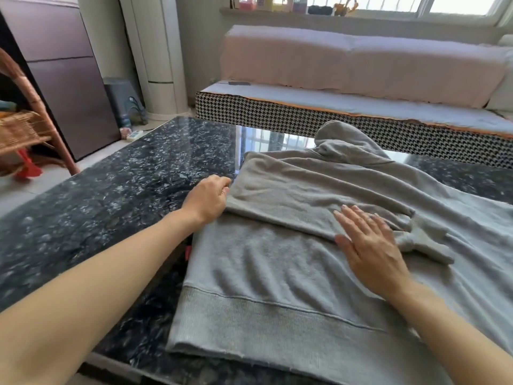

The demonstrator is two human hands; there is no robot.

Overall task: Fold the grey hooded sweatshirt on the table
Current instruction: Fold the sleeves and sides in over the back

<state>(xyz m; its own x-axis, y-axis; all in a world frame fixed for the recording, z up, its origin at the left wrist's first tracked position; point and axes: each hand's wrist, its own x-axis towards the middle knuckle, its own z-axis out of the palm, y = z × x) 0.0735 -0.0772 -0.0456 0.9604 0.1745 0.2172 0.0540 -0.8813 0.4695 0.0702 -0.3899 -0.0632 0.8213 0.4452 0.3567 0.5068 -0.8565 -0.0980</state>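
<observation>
The grey hooded sweatshirt (266,262) lies flat on the dark marbled table (111,190), its ribbed hem toward me and its hood (344,145) at the far edge. Its left sleeve is folded across the chest, with the cuff (424,240) ending right of the middle. My left hand (208,200) is at the folded left edge of the sweatshirt, fingers curled on the fabric there. My right hand (369,245) lies flat, fingers spread, palm down on the folded sleeve close to the cuff.
A sofa with a houndstooth base (305,118) runs behind the table's far edge. A wicker chair (25,129) stands at the left, beside a dark cabinet (63,79). A small red object (188,252) peeks out at the sweatshirt's left side.
</observation>
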